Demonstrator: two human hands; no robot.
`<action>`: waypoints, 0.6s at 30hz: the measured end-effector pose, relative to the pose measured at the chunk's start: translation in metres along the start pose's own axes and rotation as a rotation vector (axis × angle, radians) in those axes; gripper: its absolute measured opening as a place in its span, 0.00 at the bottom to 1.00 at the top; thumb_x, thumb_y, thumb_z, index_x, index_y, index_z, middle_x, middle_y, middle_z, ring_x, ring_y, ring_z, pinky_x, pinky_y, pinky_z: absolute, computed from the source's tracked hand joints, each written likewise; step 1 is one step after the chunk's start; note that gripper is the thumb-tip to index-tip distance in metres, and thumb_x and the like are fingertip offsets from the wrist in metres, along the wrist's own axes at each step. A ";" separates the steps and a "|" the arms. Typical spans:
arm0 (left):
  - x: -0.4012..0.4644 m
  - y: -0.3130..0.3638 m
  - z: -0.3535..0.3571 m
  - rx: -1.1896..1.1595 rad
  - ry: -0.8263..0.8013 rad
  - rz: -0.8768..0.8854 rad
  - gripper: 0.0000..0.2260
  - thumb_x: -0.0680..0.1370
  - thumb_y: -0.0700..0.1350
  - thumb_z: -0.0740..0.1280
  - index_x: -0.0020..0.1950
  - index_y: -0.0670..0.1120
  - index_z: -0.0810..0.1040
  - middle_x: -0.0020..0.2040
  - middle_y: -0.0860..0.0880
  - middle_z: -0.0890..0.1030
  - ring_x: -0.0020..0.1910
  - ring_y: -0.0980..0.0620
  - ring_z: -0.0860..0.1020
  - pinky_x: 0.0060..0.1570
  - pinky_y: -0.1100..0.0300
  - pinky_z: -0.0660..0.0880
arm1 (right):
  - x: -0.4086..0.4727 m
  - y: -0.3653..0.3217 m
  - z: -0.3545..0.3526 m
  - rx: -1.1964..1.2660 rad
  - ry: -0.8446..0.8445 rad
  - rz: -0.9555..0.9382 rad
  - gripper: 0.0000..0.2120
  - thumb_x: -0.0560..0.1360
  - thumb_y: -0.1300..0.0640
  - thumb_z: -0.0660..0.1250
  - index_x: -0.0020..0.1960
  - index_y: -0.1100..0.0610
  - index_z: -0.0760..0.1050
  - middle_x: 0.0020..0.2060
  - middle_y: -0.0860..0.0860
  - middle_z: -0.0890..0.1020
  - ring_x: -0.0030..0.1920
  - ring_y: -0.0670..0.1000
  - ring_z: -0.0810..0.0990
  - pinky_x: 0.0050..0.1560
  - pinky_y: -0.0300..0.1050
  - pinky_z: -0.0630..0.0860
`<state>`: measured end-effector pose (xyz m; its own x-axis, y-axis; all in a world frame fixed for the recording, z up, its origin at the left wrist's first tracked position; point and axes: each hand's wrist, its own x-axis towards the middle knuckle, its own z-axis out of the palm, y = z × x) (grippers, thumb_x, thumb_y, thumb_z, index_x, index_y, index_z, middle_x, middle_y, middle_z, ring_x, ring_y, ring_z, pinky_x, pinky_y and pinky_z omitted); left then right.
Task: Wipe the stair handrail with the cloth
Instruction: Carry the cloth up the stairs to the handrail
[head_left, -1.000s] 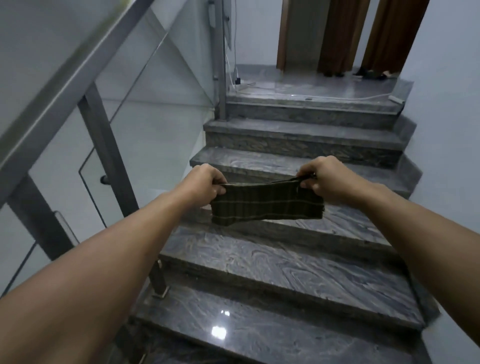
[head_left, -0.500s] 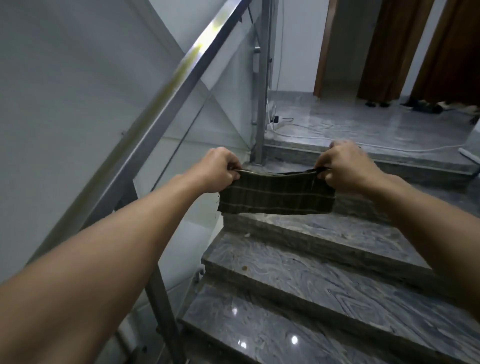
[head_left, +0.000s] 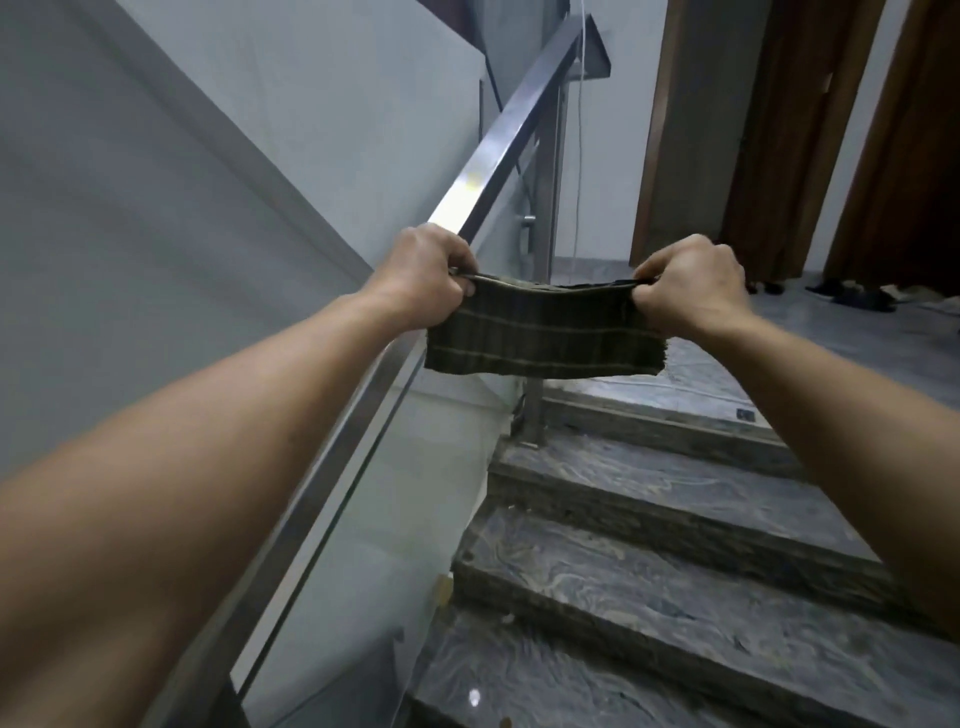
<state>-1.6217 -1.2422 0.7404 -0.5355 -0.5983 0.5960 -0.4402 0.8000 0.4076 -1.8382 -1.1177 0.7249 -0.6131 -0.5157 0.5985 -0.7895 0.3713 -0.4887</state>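
Observation:
A dark green cloth (head_left: 543, 338) with pale stripes hangs stretched flat between my two fists in the middle of the view. My left hand (head_left: 423, 275) grips its left top corner and my right hand (head_left: 691, 291) grips its right top corner. The steel handrail (head_left: 498, 150) slopes up from lower left to upper right, and my left hand sits right over it. Most of the cloth hangs to the right of the rail, in front of the glass, and I cannot tell whether it touches the rail.
A glass panel (head_left: 363, 545) fills the space under the rail, with a steel post (head_left: 545, 208) at the top of the flight. Grey marble steps (head_left: 649, 519) climb on the right to a landing with brown doors (head_left: 810, 130). Shoes (head_left: 852, 296) and a white cable lie there.
I have climbed higher and the view has swung toward the rail. Both hands have lifted the stretched cloth up and to the left, bringing my left hand over the handrail.

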 end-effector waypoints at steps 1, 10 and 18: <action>0.015 -0.001 -0.001 0.013 0.019 -0.010 0.08 0.74 0.38 0.70 0.51 0.45 0.84 0.45 0.49 0.80 0.45 0.49 0.77 0.44 0.60 0.72 | 0.017 -0.003 0.004 0.040 0.005 0.011 0.09 0.68 0.62 0.70 0.47 0.55 0.85 0.41 0.54 0.85 0.42 0.57 0.83 0.46 0.54 0.83; 0.154 -0.014 -0.003 0.091 0.151 -0.143 0.08 0.74 0.40 0.69 0.52 0.45 0.84 0.48 0.45 0.81 0.45 0.49 0.75 0.44 0.60 0.70 | 0.159 -0.033 0.034 0.268 -0.132 -0.025 0.07 0.69 0.63 0.68 0.45 0.58 0.83 0.40 0.56 0.83 0.43 0.56 0.82 0.44 0.54 0.83; 0.237 -0.025 0.000 0.193 0.231 -0.266 0.08 0.73 0.40 0.68 0.50 0.44 0.84 0.50 0.40 0.83 0.51 0.40 0.79 0.50 0.54 0.75 | 0.268 -0.073 0.072 0.288 -0.241 -0.164 0.11 0.68 0.58 0.64 0.51 0.54 0.74 0.44 0.54 0.80 0.46 0.56 0.80 0.48 0.56 0.82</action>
<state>-1.7374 -1.4041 0.8708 -0.2185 -0.7401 0.6360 -0.6805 0.5827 0.4442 -1.9431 -1.3383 0.8751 -0.4286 -0.7287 0.5341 -0.8142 0.0554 -0.5779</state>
